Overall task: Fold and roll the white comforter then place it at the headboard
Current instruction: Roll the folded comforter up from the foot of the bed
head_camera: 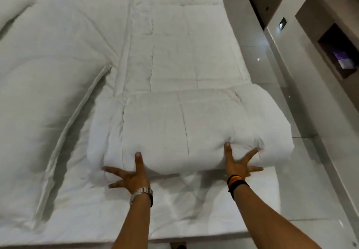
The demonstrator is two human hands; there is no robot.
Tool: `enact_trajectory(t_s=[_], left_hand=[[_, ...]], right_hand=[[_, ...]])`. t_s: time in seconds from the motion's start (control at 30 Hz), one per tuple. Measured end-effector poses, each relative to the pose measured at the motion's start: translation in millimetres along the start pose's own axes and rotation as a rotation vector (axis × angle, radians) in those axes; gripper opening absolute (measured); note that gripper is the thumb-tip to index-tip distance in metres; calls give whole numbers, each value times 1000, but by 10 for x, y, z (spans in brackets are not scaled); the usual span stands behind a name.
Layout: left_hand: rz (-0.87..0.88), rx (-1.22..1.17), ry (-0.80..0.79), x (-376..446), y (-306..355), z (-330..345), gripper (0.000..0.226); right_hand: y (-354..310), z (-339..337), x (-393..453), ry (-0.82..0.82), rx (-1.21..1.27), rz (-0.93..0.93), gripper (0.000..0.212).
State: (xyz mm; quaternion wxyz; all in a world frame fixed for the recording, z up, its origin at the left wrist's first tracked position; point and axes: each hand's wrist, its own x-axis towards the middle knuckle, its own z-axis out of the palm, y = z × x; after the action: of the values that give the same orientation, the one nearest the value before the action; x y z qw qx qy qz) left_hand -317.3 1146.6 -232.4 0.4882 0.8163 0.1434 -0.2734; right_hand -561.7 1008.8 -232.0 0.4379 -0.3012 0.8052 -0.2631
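Note:
The white comforter (186, 54) lies folded into a long strip down the right side of the bed. Its near end is rolled into a thick bundle (184, 128); the rest stretches flat away from me. My left hand (132, 173), with a metal watch on the wrist, presses flat against the roll's near left side, fingers spread. My right hand (239, 163), with dark bands on the wrist, presses against the near right side, fingers also spread. Neither hand grips the fabric.
A large white pillow (38, 101) lies on the left half of the bed (194, 219), and another pillow (11, 5) sits at the far left corner. Glossy tiled floor (272, 73) runs along the right. A wall unit with a niche (342, 54) stands at far right.

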Motion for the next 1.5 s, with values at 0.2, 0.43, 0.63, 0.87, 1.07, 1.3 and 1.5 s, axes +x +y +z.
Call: enact_trajectory(t_s=[0.2,0.43,0.63,0.87,1.07,1.3,1.5], left_hand=[[-61,-161,-11,166,362,354,152],[-49,-229,-11,99,531,368,133],[18,-278,-31,-420,362,-319,128],[44,-114,-1,-1289,-390,-1591,122],[35,-18,-2,-1892,-479,-2428,123],[568,-313,-340,-1701,598,-2102,79],[548,-74,-220,-1037,451,-1379,66]], right_hand=[[-459,412,334,81,244,7,137],[-489,374,234,118,347,27,110],[-300,-272,-404,57,414,-62,108],[776,-1315,-1428,43,375,14,108],[1215,-1973,-2264,122,215,33,101],[-237,-1960,-2022,-239,429,-467,99],[-223,-1363,-1400,-185,141,-363,89]])
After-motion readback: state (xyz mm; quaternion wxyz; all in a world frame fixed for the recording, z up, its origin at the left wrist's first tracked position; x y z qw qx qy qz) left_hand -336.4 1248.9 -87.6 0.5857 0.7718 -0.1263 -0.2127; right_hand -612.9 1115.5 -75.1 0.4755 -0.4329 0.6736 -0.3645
